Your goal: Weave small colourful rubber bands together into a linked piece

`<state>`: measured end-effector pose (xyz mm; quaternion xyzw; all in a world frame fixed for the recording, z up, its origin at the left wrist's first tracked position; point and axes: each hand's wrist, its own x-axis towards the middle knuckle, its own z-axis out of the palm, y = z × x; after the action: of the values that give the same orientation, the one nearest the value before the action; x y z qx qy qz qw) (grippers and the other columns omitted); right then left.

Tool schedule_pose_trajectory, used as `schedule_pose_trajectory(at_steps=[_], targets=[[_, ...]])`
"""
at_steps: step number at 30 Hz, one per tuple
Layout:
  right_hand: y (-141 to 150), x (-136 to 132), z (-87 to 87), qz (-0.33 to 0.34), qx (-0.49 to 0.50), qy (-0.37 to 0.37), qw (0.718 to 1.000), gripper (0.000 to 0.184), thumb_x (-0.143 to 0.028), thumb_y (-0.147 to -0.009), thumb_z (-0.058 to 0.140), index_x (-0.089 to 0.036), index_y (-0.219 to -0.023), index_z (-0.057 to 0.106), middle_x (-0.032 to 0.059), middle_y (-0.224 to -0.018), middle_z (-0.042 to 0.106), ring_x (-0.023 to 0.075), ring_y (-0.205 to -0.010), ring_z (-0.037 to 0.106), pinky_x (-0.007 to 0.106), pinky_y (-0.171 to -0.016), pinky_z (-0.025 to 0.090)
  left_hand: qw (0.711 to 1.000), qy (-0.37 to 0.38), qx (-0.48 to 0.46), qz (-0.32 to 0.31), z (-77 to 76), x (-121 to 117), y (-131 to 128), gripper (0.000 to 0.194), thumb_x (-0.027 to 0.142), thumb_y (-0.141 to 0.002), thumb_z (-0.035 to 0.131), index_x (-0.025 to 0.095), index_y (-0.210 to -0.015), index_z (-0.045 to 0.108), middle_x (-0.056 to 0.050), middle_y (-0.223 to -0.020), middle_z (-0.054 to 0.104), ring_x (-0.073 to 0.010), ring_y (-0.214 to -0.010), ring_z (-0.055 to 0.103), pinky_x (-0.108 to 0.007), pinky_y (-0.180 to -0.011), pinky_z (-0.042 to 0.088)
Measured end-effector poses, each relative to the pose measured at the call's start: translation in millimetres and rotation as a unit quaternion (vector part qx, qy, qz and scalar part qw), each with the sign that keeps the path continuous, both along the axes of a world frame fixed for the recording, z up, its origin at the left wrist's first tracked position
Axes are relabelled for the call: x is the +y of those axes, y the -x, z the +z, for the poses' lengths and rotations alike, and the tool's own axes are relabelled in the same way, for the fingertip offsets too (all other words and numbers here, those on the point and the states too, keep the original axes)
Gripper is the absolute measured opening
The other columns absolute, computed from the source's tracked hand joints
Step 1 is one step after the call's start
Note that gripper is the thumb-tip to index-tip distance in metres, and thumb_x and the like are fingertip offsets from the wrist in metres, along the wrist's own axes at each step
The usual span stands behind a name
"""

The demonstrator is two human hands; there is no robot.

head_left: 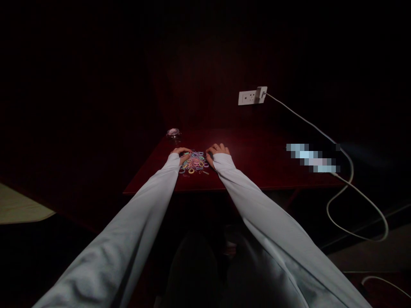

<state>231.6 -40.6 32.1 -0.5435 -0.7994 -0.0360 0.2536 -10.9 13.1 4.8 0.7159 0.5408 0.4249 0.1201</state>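
On the dark red bench, toward its left half and between the two hands, lies a loose heap of small coloured bands: pink, purple, yellow, green and blue mixed through one another. The left hand is at the heap's left edge, its fingers bent over toward the middle, with the thumb apart from them on the near side. The right hand is at the right edge, palm down, its fingers spread and slightly curled and the thumb apart from them, pointing near. No band can be made out clamped in either; the finer contact of fingertips with bands is too small to tell.

As for progress, my judgement is that the handling is at an early point: the bands form one mixed heap, and no separate group of them shows on the bench. A few pieces lie loose at the near side, among them a yellow ring and a short pale strip.

At the far left corner of the bench, well apart from the right hand, stands a small clear container with something pinkish at its top; whether that is inside or a lid, I cannot tell. On the far wall, right of the hands, a white socket plate carries a plug with a white cable running right.
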Motion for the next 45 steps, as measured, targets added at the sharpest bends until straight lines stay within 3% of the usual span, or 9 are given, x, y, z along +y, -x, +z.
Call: schedule_pose_trajectory(at_steps=[4, 7, 15, 22, 32, 37, 45], targets=[[9, 5, -2.9, 0.004, -0.025, 0.007, 1.000, 0.048, -0.023, -0.108, 0.047, -0.016, -0.149, 0.071, 0.0167, -0.154, 0.067, 0.0372, -0.140, 0.051, 0.050, -0.119, 0.038, 1.000, -0.020, 0.007, -0.018, 2.9, 2, 0, 0.011, 0.029, -0.083, 0.078, 0.027, -0.090, 0.086, -0.004, -0.108, 0.087, -0.0303, -0.111, 0.074, -0.044, -0.109, 0.054], [14, 10, -6.7, -0.001, -0.035, 0.028, 0.999, 0.051, -0.024, -0.108, 0.047, -0.016, -0.153, 0.069, 0.0159, -0.161, 0.063, 0.0383, -0.144, 0.049, 0.054, -0.124, 0.034, 0.999, -0.033, 0.003, -0.028, 3.0, 4, 2, 0.008, 0.031, -0.085, 0.078, 0.027, -0.087, 0.084, -0.003, -0.110, 0.087, -0.0288, -0.113, 0.075, -0.045, -0.115, 0.051], [11, 11, -10.8, 0.037, -0.007, 0.037, 0.999, 0.043, -0.027, -0.108, 0.052, -0.028, -0.140, 0.080, 0.0103, -0.154, 0.066, 0.0363, -0.141, 0.048, 0.055, -0.122, 0.033, 0.996, -0.062, -0.058, -0.031, -2.8, 12, 6, 0.012, 0.037, -0.087, 0.080, 0.026, -0.084, 0.083, -0.006, -0.106, 0.087, -0.0300, -0.112, 0.078, -0.048, -0.117, 0.050], [10, 9, -5.7, 0.030, 0.022, 0.004, 0.999, 0.039, -0.032, -0.110, 0.052, -0.023, -0.136, 0.081, 0.0141, -0.141, 0.071, 0.0360, -0.135, 0.048, 0.052, -0.118, 0.032, 0.991, -0.065, -0.106, -0.053, -2.1, 14, 8, 0.027, 0.050, -0.089, 0.081, 0.025, -0.084, 0.082, -0.008, -0.101, 0.085, -0.0294, -0.109, 0.077, -0.044, -0.108, 0.058], [44, -4, -4.0, 0.041, 0.098, 0.023, 0.994, 0.034, -0.052, -0.109, 0.065, -0.030, -0.124, 0.086, 0.0084, -0.137, 0.073, 0.0331, -0.129, 0.047, 0.048, -0.111, 0.030, 0.988, -0.063, -0.119, -0.078, -0.7, 13, 3, 0.027, 0.048, -0.086, 0.084, 0.023, -0.075, 0.081, -0.010, -0.101, 0.084, -0.0290, -0.105, 0.078, -0.048, -0.111, 0.058], [42, -2, -4.4, 0.034, 0.137, 0.019, 0.990, 0.034, -0.052, -0.111, 0.062, -0.030, -0.109, 0.088, 0.0072, -0.128, 0.075, 0.0314, -0.125, 0.047, 0.047, -0.108, 0.030, 0.985, -0.064, -0.118, -0.105, -0.5, 11, 0, 0.039, 0.063, -0.082, 0.085, 0.025, -0.071, 0.080, -0.010, -0.097, 0.084, -0.0288, -0.102, 0.078, -0.047, -0.107, 0.059], [40, -4, -3.2, 0.038, 0.135, 0.024, 0.990, 0.038, -0.053, -0.113, 0.058, -0.033, -0.109, 0.090, 0.0061, -0.129, 0.075, 0.0314, -0.125, 0.048, 0.050, -0.111, 0.030, 0.984, -0.063, -0.129, -0.103, 1.9, 8, -1, 0.053, 0.078, -0.077, 0.083, 0.026, -0.068, 0.078, -0.009, -0.096, 0.083, -0.0281, -0.099, 0.076, -0.045, -0.102, 0.060]])
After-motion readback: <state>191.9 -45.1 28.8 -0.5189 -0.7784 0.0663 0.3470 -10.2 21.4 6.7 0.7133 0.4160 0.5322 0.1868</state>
